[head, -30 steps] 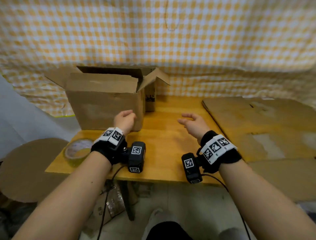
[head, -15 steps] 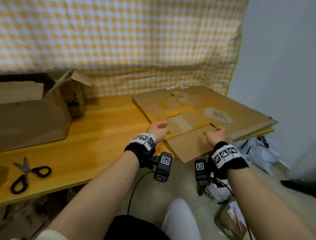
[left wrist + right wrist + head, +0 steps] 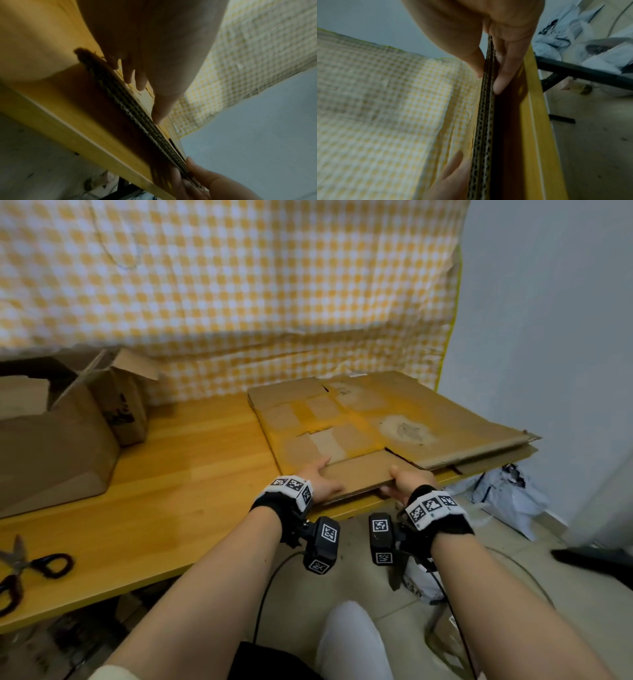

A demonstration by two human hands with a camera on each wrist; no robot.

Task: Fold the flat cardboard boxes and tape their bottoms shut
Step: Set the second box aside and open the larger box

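Head view: a stack of flat brown corrugated cardboard boxes (image 3: 387, 422) lies on the right end of the yellow wooden bench (image 3: 178, 491), its near flap overhanging the front edge. The left hand (image 3: 317, 479) rests flat on that flap, fingers (image 3: 137, 75) straight. The right hand (image 3: 406, 482) pinches the flap's edge, thumb on top, fingers (image 3: 502, 75) beneath. Two opened brown cardboard boxes (image 3: 58, 440) stand at the left; black-handled scissors (image 3: 27, 570) lie near the front edge.
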